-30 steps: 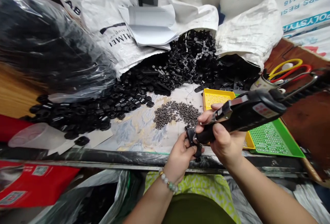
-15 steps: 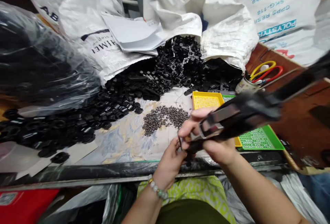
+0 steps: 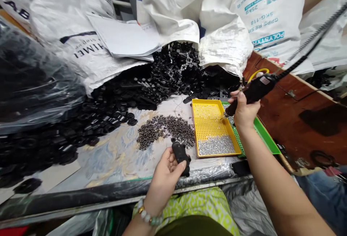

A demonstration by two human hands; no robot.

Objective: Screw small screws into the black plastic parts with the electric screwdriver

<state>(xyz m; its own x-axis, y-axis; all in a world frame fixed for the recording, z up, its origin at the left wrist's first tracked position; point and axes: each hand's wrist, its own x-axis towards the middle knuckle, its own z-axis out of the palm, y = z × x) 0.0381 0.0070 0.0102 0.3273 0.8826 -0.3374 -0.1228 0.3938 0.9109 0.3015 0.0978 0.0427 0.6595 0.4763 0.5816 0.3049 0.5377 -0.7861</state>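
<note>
Since the earlier frame, the electric screwdriver (image 3: 258, 88) had swung from the black plastic part (image 3: 179, 152) to the yellow perforated tray (image 3: 208, 131), its tip near the rim beside the green tray (image 3: 267, 140). The right hand (image 3: 245, 114) gripped the screwdriver; the left hand (image 3: 166, 171) held the part above the bench (image 3: 114, 161), near small dark metal pieces (image 3: 151, 131).

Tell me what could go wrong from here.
The black handheld tool in the right grip has its tip at the yellow tray; a bump could scatter the small silver pieces lying loose inside.

The black part in the left grip is near the heap of tiny dark pieces; if it slipped, it might disturb them.
</note>
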